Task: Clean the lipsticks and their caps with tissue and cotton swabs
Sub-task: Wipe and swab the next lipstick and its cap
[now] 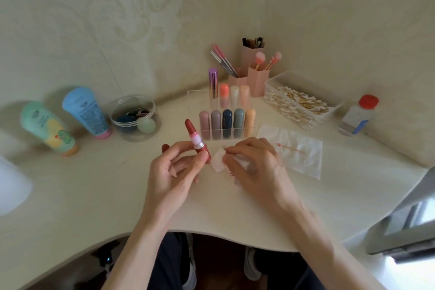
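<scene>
- Left hand is just in front of the clear rack, thumb and fingers wrapped round the base of the red lipstick. It's uncapped, with the bullet wound up and tilted toward the rack's left end.
- Right hand is also in front of the rack, beside the lipstick. Its fingertips are pinching a small folded tissue that's just next to the tube base. I can't tell if it's actually touching.
- There's a red bit poking out behind the left fingers. Could be this one's cap, but honestly I can't tell.
- Right of the rack a flat tissue sheet has one cotton swab on it with a pinkish tip, so I'd guess some swab work is done.
- Nine capped lipsticks are standing in the rack. No way to see which are clean.
- The tub of fresh swabs sits behind and right of the rack.
- My read is early to middle: one tube mid-wipe, its cap and probably most of the rack left to do.
</scene>
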`<action>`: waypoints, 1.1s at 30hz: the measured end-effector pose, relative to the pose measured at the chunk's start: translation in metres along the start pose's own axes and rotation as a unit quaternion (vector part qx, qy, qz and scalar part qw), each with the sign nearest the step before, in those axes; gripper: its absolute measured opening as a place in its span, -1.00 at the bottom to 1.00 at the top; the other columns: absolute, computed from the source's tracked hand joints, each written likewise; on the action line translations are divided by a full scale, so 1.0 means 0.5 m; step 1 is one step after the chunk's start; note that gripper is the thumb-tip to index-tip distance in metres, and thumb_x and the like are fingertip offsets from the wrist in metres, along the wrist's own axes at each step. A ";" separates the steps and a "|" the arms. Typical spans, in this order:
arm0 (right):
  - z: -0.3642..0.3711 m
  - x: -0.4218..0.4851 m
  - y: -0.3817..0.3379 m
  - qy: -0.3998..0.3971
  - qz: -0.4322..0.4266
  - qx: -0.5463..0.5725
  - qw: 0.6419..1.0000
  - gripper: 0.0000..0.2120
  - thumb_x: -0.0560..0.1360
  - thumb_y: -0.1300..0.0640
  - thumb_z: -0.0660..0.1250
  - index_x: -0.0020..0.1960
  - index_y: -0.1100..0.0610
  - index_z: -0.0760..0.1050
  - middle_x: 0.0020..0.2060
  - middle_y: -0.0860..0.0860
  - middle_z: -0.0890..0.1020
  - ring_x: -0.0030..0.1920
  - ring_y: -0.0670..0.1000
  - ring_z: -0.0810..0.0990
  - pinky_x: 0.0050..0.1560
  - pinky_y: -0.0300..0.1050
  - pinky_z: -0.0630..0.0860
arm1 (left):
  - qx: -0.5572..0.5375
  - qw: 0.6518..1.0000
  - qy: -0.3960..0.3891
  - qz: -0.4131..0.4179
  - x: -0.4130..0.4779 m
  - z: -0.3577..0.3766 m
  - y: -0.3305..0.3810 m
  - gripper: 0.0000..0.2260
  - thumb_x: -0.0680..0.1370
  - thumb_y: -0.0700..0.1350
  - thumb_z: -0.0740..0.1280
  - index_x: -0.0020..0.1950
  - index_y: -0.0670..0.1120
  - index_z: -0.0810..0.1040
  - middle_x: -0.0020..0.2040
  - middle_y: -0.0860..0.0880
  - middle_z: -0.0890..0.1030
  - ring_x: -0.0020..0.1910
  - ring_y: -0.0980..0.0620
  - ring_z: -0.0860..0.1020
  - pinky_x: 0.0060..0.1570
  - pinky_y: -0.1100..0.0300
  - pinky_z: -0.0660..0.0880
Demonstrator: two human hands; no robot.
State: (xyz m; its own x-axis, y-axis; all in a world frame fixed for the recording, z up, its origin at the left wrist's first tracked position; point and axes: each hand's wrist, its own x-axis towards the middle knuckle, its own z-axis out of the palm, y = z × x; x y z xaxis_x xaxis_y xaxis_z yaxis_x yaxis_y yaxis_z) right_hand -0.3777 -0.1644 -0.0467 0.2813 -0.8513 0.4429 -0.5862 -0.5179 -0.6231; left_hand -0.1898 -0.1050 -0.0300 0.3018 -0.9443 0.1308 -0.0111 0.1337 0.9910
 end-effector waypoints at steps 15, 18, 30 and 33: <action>-0.004 -0.004 0.016 0.024 0.059 -0.027 0.998 -0.84 0.46 0.18 0.39 -0.03 0.01 0.70 -0.06 -0.12 0.66 -0.02 -0.01 0.54 0.07 -0.06 0.43 | 0.344 0.932 0.091 0.073 0.021 0.021 -0.022 -0.90 0.52 0.00 0.54 -0.04 0.06 0.66 -0.14 0.27 0.67 -0.26 0.18 0.61 -0.22 0.29 0.47; -0.004 -0.004 0.012 0.033 0.054 -0.019 0.998 -0.78 0.48 0.05 0.30 0.00 0.04 0.70 -0.02 -0.11 0.66 0.01 0.00 0.57 0.12 0.02 0.49 | 0.358 0.926 0.095 0.074 0.026 0.024 -0.025 -0.90 0.52 0.02 0.53 -0.03 0.07 0.66 -0.22 0.27 0.63 -0.26 0.20 0.60 -0.25 0.35 0.41; 0.007 -0.005 0.013 0.001 0.032 -0.030 0.999 -0.67 0.43 -0.22 0.47 0.08 -0.05 0.69 0.02 -0.17 0.65 0.04 -0.06 0.59 0.11 -0.08 0.39 | 0.406 0.904 0.099 0.092 0.050 0.033 -0.045 -0.86 0.48 -0.01 0.56 -0.03 0.04 0.66 -0.15 0.13 0.70 -0.25 0.00 0.62 -0.04 -0.02 0.56; 0.008 -0.004 0.015 -0.011 0.022 -0.038 0.999 -0.72 0.44 -0.19 0.49 0.08 -0.08 0.69 0.01 -0.19 0.64 0.00 -0.07 0.57 0.10 -0.08 0.38 | 0.412 0.900 0.108 0.095 0.056 0.037 -0.047 -0.86 0.48 0.00 0.57 -0.03 0.04 0.67 -0.13 0.13 0.71 -0.17 -0.02 0.62 -0.09 0.04 0.48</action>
State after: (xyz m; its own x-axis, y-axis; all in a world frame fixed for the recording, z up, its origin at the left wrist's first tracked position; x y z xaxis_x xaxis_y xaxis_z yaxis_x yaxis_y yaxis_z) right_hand -0.3796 -0.1670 -0.0551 0.2693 -0.8756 0.4010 -0.6542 -0.4719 -0.5910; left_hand -0.1989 -0.1401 -0.0490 0.3963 -0.8358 0.3800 -0.7587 -0.0650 0.6482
